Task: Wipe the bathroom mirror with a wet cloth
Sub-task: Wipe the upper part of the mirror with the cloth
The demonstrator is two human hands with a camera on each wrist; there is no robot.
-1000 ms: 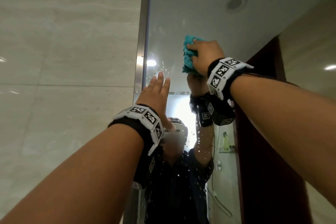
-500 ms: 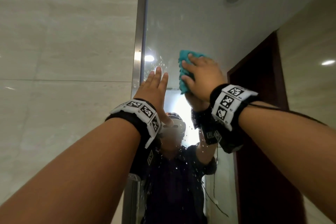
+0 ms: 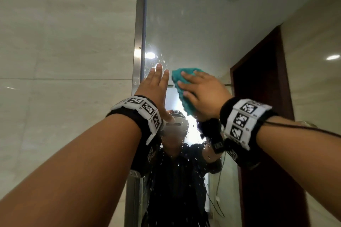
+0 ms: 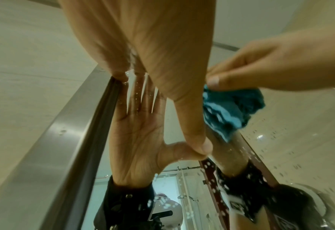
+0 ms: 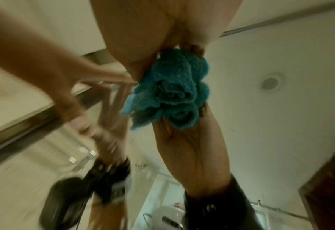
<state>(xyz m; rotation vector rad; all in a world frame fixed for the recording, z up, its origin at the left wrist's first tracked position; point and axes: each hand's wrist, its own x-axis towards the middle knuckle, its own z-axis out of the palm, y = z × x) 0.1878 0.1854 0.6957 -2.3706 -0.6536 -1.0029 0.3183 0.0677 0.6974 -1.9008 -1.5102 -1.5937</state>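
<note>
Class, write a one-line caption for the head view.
Right hand presses cloth on wet mirror; left hand braces flat.

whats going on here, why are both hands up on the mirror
A person is wiping a bathroom mirror. The right hand presses a bunched teal cloth against the glass. The left hand lies flat and open on the mirror near its metal frame, thumb and fingertips touching the glass. Water droplets cover the mirror lower down, so wiping is not finished.
</note>
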